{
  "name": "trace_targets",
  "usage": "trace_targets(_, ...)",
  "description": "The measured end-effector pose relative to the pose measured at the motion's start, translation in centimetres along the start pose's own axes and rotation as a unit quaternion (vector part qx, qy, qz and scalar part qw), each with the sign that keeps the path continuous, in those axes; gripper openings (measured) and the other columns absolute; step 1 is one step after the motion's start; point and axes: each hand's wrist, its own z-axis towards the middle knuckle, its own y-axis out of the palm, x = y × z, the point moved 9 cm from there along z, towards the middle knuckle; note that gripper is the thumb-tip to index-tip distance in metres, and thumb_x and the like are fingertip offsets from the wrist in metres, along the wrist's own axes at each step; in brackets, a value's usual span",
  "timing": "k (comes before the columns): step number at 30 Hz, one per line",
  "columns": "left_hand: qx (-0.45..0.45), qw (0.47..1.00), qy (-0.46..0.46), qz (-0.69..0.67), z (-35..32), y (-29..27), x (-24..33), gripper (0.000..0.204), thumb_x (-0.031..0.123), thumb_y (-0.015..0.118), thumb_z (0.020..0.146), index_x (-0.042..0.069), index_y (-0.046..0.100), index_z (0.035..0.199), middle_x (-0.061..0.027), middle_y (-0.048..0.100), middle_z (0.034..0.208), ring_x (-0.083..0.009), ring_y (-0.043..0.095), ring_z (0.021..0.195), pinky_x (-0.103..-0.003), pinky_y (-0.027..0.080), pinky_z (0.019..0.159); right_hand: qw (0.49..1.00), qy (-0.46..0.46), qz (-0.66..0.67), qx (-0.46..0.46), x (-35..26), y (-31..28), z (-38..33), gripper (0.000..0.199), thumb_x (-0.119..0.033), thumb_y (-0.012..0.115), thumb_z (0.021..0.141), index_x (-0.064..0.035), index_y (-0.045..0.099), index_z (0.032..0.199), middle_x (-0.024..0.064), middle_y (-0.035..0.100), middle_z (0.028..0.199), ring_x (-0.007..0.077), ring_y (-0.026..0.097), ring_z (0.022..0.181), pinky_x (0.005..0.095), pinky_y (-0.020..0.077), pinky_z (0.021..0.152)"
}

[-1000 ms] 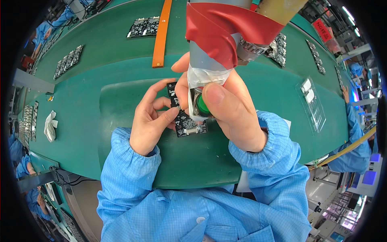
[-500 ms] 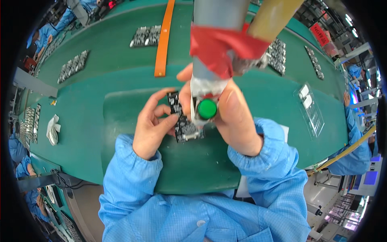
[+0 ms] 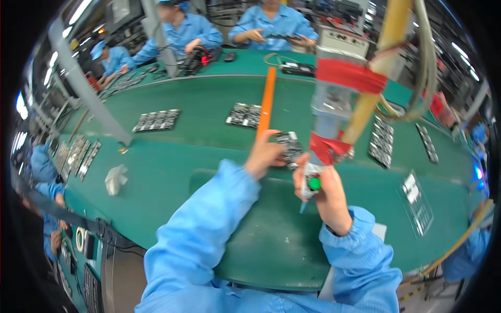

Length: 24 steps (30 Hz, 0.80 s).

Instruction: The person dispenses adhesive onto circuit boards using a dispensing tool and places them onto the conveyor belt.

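My left hand (image 3: pixel 262 155) is stretched forward over the far edge of the green work mat (image 3: pixel 261 235), its fingers closed on a black circuit board (image 3: pixel 288 146) with light components. To its right, my right hand (image 3: pixel 333 197) grips a hose-fed hand tool (image 3: pixel 330 107) from below. The tool has a grey body bound with red tape, a green button (image 3: pixel 314 183) and a thin blue tip (image 3: pixel 303 206) pointing down. My right fingertips sit close to the board's near edge; whether they touch it I cannot tell.
Groups of circuit boards (image 3: pixel 156 120) lie across the green bench, some beside an orange strip (image 3: pixel 266 99). A crumpled white cloth-like thing (image 3: pixel 116 180) lies left, a clear plastic tray (image 3: pixel 418 206) right. A yellowish hose (image 3: pixel 391 36) hangs above. Co-workers in blue (image 3: pixel 271 26) sit opposite.
My left hand has carried the board forward and to the right, away from me. My right hand has moved right and nearer with the tool. The view has tilted up, showing people across the bench.
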Motion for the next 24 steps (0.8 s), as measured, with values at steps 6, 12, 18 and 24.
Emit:
trace_targets(6, -0.051, 0.988, -0.062, -0.135, 10.7, 3.5, -3.7, 0.066, 0.0, 0.054, 0.071, 0.012, 0.025, 0.129, -0.0172, 0.053, 0.096, -0.0274, 0.059, 0.07, -0.038, 0.052, 0.061, 1.0, -0.013, -0.009, 0.009, 0.4, 0.9, 0.2, 0.049, -0.044, 0.037, 0.086, -0.0003, 0.041, 0.108, 0.0067, 0.052, 0.076, 0.0096, 0.047, 0.061, 0.0212, 0.0368, 0.051)
trace_targets(12, -0.16, 0.984, 0.075, 0.028, 10.5, 4.6, -1.4, 0.065, 0.007, 0.062, 0.069, 0.006, 0.033, 0.127, -0.0118, 0.057, 0.087, -0.0152, 0.055, 0.07, -0.03, 0.048, 0.056, 0.998, -0.013, -0.039, 0.051, -0.3, -1.7, 0.3, 0.052, -0.046, 0.038, 0.085, 0.0012, 0.043, 0.106, 0.0061, 0.051, 0.075, 0.0091, 0.046, 0.061, 0.0206, 0.036, 0.051)
trace_targets(18, 0.116, 0.952, 0.099, 0.266, 7.9, -16.5, 7.4, 0.038, 0.014, 0.059, 0.075, 0.009, 0.051, 0.112, -0.006, 0.056, 0.095, -0.0125, 0.055, 0.083, -0.027, 0.047, 0.068, 0.998, 0.003, -0.045, 0.043, 0.1, -2.1, 1.5, 0.05, -0.043, 0.038, 0.086, 0.0014, 0.043, 0.108, 0.0054, 0.052, 0.077, 0.008, 0.045, 0.063, 0.0209, 0.0353, 0.055)
trace_targets(24, 0.092, 0.785, 0.254, 0.558, 9.7, -16.3, 6.8, 0.05, 0.016, 0.07, 0.062, 0.01, 0.053, 0.109, -0.0115, 0.052, 0.112, -0.0278, 0.05, 0.104, -0.036, 0.04, 0.088, 0.996, 0.005, -0.062, 0.06, 0.3, -3.2, 1.4, 0.055, -0.048, 0.041, 0.084, 0.0018, 0.044, 0.107, 0.0054, 0.052, 0.076, 0.0081, 0.046, 0.064, 0.021, 0.0361, 0.056)
